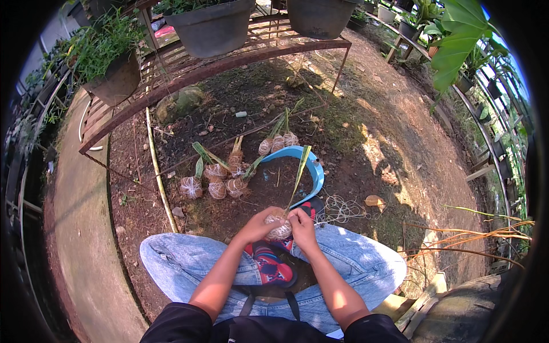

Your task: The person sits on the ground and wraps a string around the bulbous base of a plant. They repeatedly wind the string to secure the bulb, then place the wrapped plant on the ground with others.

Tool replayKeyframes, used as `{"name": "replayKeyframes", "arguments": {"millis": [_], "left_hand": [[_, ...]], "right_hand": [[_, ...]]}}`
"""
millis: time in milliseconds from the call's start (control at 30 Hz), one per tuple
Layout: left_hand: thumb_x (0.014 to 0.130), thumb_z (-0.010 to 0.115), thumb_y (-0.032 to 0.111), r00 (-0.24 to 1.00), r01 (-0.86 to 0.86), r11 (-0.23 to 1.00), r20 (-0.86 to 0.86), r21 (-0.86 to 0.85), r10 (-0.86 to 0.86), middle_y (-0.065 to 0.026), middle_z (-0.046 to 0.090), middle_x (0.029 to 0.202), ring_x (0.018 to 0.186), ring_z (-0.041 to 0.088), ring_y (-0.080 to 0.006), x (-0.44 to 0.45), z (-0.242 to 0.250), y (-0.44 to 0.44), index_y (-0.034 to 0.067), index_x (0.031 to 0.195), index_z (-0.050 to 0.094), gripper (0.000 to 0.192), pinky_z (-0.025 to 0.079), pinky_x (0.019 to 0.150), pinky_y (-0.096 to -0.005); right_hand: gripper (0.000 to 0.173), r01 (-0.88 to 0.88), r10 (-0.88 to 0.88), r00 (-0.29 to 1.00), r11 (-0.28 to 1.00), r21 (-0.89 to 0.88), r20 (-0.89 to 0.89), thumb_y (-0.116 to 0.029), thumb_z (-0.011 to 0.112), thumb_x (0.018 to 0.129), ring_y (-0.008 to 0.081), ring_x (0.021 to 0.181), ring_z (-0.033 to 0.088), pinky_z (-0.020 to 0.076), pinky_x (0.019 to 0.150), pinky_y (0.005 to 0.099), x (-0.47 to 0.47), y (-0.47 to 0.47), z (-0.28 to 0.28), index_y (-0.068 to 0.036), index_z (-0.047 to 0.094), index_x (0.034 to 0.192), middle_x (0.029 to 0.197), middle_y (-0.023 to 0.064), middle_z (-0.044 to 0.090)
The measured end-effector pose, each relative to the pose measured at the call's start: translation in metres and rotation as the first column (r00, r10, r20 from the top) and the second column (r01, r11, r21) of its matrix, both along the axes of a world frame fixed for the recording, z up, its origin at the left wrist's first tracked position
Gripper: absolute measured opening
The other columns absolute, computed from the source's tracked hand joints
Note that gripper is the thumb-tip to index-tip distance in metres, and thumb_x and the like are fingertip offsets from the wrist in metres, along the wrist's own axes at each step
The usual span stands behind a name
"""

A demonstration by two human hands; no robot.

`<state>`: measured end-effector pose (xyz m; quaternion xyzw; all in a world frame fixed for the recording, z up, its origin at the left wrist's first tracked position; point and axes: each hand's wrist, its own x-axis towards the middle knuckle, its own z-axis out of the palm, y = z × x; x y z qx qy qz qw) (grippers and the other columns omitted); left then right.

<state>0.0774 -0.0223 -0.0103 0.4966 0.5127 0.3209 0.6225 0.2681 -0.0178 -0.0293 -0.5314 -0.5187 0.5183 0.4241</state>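
My left hand (262,224) holds a string-wrapped root ball (279,228) from its left side. A long green-and-yellow leaf (301,171) stands up from the ball. On the ball's upper right, the fingers of my right hand (301,225) are pinched together near the leaf's base; whether string is between them is too small to tell. Loose white string (343,209) lies tangled on the soil to the right. Beyond my hands curves a blue plastic band (316,173). Several wrapped root balls with leaves (217,188) rest on the ground at its left, and more wrapped balls (278,142) sit behind it.
A rusty metal rack (214,66) with large plant pots (210,28) stands ahead. A thin pole (156,171) lies on the soil at left, beside a concrete strip (81,214). A stone (180,103) sits under the rack. Bare orange-brown stems (472,233) reach in from the right.
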Motion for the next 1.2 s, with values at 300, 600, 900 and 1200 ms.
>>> {"name": "replayKeyframes", "arguments": {"millis": [300,600,900,1200], "left_hand": [[0.098,0.073,0.025,0.959,-0.278,0.91,0.029,0.306,0.283,-0.0089,0.074,0.102,0.086,0.07,-0.012,0.003,-0.027,0.006,0.005,0.123,0.07,0.032,0.057,0.069,-0.0302],[0.1,0.07,0.025,0.911,-0.413,0.906,0.037,0.09,0.411,-0.0072,0.074,0.104,0.088,0.07,-0.0114,0.003,-0.024,0.008,0.006,0.125,0.068,0.031,0.057,0.068,-0.0292],[0.101,0.068,0.04,0.801,-0.517,0.833,0.231,-0.195,0.551,-0.0057,0.07,0.12,0.093,0.074,-0.0174,-0.01,-0.018,0.011,0.015,0.141,0.056,0.049,0.062,0.059,-0.0295],[0.098,0.073,0.04,0.835,-0.409,0.879,0.289,-0.244,0.469,-0.0053,0.068,0.124,0.099,0.072,-0.0164,-0.004,-0.012,0.005,0.016,0.147,0.05,0.059,0.062,0.062,-0.0309]], "right_hand": [[0.014,-0.134,0.099,0.974,0.976,0.173,0.202,-0.012,0.059,0.102,0.0146,0.069,0.056,0.0457,0.065,0.0353,-0.004,0.0,0.026,0.0,0.063,0.096,0.074,0.0089,0.056],[0.013,-0.181,0.144,0.968,0.968,0.172,0.206,-0.011,0.058,0.103,0.0216,0.064,0.06,0.0471,0.064,0.0366,-0.011,-0.007,0.024,0.0,0.064,0.099,0.073,0.0143,0.06],[0.014,-0.349,0.325,0.927,0.931,0.107,0.188,-0.014,0.059,0.101,0.0307,0.074,0.069,0.051,0.07,0.0402,-0.032,-0.026,0.019,-0.004,0.067,0.106,0.08,0.0173,0.067],[0.018,-0.412,0.459,0.863,0.881,-0.233,0.212,-0.018,0.065,0.097,0.0232,0.075,0.067,0.0528,0.073,0.0381,-0.001,0.009,-0.007,-0.001,0.071,0.103,0.08,0.012,0.07]]}}
